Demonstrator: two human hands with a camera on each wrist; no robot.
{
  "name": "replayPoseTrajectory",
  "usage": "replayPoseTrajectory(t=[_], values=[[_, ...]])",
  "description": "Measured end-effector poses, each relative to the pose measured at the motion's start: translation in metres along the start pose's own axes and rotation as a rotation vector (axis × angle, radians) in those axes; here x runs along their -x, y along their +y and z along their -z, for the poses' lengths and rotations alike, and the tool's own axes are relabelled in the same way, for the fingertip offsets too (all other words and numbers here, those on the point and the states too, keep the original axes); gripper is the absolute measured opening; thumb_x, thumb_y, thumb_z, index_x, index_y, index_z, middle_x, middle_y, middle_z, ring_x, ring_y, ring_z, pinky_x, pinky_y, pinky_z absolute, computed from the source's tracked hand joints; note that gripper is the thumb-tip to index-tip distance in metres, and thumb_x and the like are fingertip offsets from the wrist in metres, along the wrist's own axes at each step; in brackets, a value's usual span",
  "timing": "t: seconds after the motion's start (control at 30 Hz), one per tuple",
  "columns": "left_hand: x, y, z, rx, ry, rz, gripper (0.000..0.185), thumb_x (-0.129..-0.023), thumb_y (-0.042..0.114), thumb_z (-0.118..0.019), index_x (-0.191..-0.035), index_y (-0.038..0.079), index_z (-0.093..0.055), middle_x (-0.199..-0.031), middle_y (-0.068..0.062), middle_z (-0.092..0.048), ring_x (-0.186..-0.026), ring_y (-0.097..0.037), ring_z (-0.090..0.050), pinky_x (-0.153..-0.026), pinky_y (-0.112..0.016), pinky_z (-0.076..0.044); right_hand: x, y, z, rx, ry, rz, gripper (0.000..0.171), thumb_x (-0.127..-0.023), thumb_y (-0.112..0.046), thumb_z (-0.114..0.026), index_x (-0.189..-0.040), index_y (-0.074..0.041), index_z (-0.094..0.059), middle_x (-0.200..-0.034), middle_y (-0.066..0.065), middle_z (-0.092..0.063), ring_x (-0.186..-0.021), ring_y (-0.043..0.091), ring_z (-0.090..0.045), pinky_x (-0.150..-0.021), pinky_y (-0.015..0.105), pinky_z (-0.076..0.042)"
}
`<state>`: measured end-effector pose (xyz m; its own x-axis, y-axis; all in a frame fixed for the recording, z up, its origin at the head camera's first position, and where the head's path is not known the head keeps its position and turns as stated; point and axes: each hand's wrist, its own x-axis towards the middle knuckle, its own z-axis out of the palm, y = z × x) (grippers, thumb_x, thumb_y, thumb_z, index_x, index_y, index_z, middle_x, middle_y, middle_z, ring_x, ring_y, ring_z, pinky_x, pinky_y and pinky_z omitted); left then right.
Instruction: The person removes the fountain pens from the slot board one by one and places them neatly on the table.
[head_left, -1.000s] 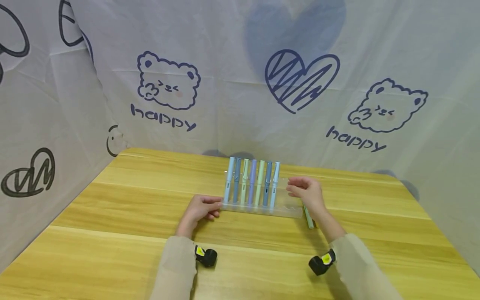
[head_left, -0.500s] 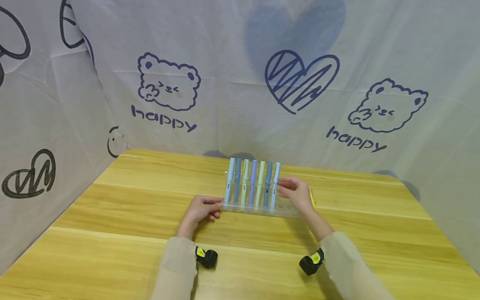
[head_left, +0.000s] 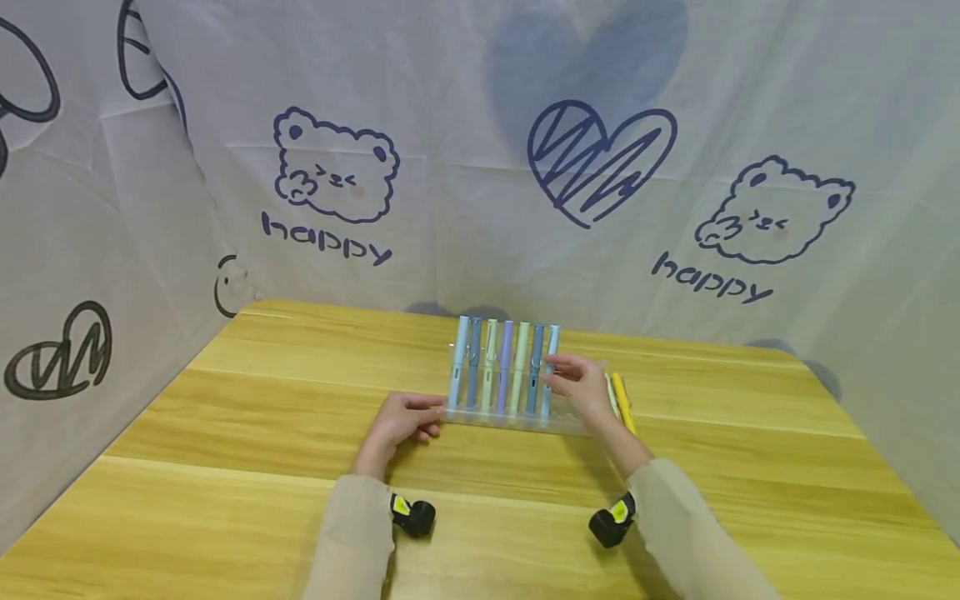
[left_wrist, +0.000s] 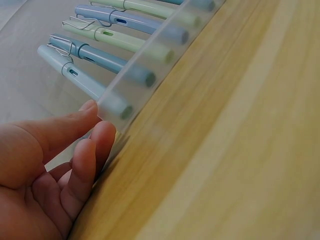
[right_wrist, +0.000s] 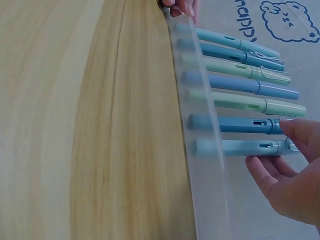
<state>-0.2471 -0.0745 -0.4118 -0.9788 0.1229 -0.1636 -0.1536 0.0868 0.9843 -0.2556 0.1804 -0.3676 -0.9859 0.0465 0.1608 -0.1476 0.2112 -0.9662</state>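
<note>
A clear plastic pen rack (head_left: 498, 418) stands on the table, with several capped pens upright in a row, in light blue, dark blue, green and purple. My left hand (head_left: 401, 419) grips its left end; in the left wrist view the thumb lies on the corner of the rack's front ledge (left_wrist: 131, 82), the fingers bent below. At the other end of the row, my right hand (head_left: 588, 392) pinches the rightmost light blue pen (right_wrist: 240, 147) near its cap. In the right wrist view the thumb (right_wrist: 299, 129) is on one side and the fingers on the other.
A yellow pen (head_left: 624, 404) lies on the wooden table (head_left: 480, 508) just right of the right hand, next to a pale green pen (head_left: 612, 395) partly hidden by it. Behind the table hangs a printed white cloth (head_left: 465, 208).
My right hand has moved left from the rack's bare right part to the rightmost light blue pen. The yellow pen beside it has come into view. The left hand keeps still.
</note>
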Motion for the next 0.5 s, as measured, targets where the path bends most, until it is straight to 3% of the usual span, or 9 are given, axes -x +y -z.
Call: replayPoseTrajectory(t=[0.5], values=[[-0.0015, -0.0018, 0.0004, -0.002, 0.000, -0.004, 0.025, -0.083, -0.001, -0.060, -0.106, -0.009, -0.061, -0.074, -0.013, -0.064, -0.051, -0.010, -0.056, -0.045, -0.018, -0.047, -0.0011, 0.0051, -0.0026, 0.013, 0.029, 0.038, 0.026, -0.076, 0.010, -0.063, -0.102, 0.012, -0.060, -0.102, 0.022, -0.060, -0.078, 0.013, -0.058, -0.066, 0.025, -0.053]])
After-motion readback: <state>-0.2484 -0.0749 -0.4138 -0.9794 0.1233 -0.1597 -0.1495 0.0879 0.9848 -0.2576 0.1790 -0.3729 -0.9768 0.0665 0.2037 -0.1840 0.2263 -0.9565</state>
